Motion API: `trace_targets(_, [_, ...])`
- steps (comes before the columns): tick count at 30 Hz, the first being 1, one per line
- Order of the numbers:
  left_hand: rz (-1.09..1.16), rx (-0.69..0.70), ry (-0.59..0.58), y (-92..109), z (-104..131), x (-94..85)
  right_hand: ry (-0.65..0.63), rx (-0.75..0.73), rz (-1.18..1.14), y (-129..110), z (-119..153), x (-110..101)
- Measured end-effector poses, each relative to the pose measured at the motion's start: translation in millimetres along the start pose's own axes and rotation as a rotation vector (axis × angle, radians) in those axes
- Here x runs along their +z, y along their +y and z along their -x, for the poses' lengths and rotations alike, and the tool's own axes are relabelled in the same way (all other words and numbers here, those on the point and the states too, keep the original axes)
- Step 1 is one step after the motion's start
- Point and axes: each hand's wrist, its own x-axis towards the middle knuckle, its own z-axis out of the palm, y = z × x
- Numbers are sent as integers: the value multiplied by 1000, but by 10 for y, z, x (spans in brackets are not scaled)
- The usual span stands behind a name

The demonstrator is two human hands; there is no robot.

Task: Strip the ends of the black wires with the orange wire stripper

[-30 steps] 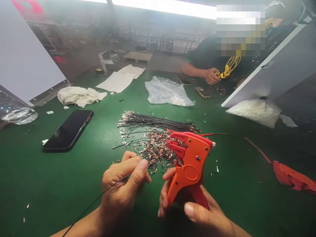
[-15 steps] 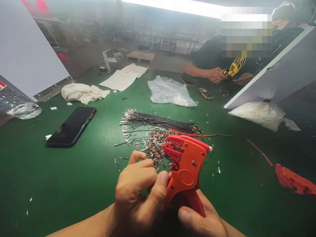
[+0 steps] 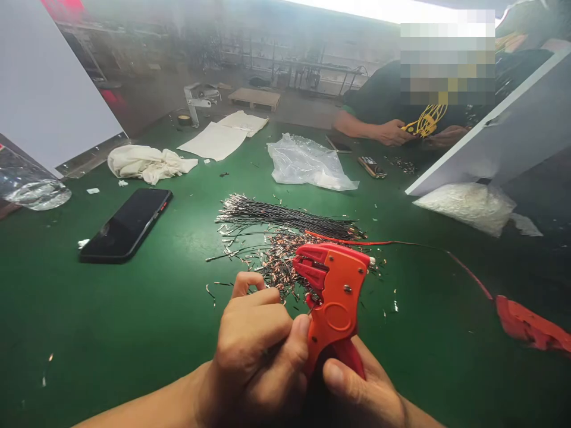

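My right hand (image 3: pixel 366 386) is wrapped round the handles of a red and orange wire stripper (image 3: pixel 341 288), whose jaws point left. Close against the tool's left side, my left hand (image 3: pixel 263 345) is closed, thumb and forefinger pinching a thin dark wire (image 3: pixel 311 309) near the tool's lower notch. Most of that wire is hidden by the fingers. Beyond the tool lies a bundle of black wires (image 3: pixel 285 215) with bare tips. Between bundle and hands spreads a pile of short wire scraps (image 3: pixel 281 255) with copper ends.
A black phone (image 3: pixel 127 226) lies left, near a white cloth (image 3: pixel 149 163). Paper (image 3: pixel 214 140) and a clear plastic bag (image 3: pixel 307 163) lie farther back. At right are a red tool (image 3: pixel 530 324), red cord and a white-filled bag (image 3: pixel 468 205). A person across the table holds yellow wires (image 3: pixel 430 122).
The wire stripper has tilted slightly and shifted a little left. My left hand has moved slightly right, and a thin wire now shows at its fingertips.
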Motion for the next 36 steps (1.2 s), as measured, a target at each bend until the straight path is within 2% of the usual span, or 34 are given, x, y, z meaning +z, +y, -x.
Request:
trace_targets(7, [-9,56,2,-32,22,25,103,-26,-61,150,31,-20])
trace_targets(12, [-23,78,-38,-44,6,21,211,101,-87,156,92,10])
trace_targets(16, [-39,90,-45,-69,-8,7,302,141,-84,128,117,12])
trace_targets(22, [18,-19,-8,-156,3,-29,130,93,-265,69,59,-4])
trace_targets(25, [58,-9,-58,-206,43,-15,175,-6,-304,-2,38,-35])
trace_targets(28, [106,31,-138,-246,131,62,259,-104,-205,-70,47,-96])
trace_targets(32, [189,47,-215,-265,217,177,305,-93,-63,-105,72,-159])
trace_targets(36, [271,-47,-295,-252,174,186,281,-73,6,-104,89,-154])
